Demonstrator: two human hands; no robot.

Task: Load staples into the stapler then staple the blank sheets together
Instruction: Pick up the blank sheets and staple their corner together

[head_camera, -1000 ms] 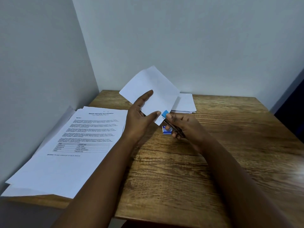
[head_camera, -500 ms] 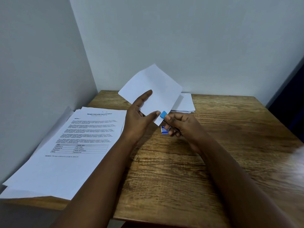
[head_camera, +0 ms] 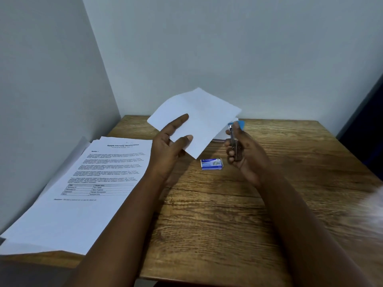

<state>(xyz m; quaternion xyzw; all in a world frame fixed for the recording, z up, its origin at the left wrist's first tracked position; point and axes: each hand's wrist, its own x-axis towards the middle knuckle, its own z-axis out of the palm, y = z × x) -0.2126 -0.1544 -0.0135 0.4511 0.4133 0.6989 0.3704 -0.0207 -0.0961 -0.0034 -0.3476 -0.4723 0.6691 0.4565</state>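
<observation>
My left hand (head_camera: 170,141) holds the blank sheets (head_camera: 199,119) up above the wooden table (head_camera: 228,214), thumb on the near face and fingers behind. My right hand (head_camera: 244,154) grips a small metal stapler with a blue top (head_camera: 235,139), upright and just clear of the sheets' right edge. A small blue staple box (head_camera: 211,164) lies flat on the table between and below both hands. A few more blank sheets (head_camera: 219,139) peek out behind the held ones.
A stack of printed pages (head_camera: 87,183) covers the table's left side and hangs over the near left edge. Walls close in at the left and the back. A dark opening (head_camera: 369,121) lies at the far right.
My right hand has pulled the stapler away from the sheets' lower corner, moving right and tipping it upright. The staple box has come into full view. The left hand still holds the sheets.
</observation>
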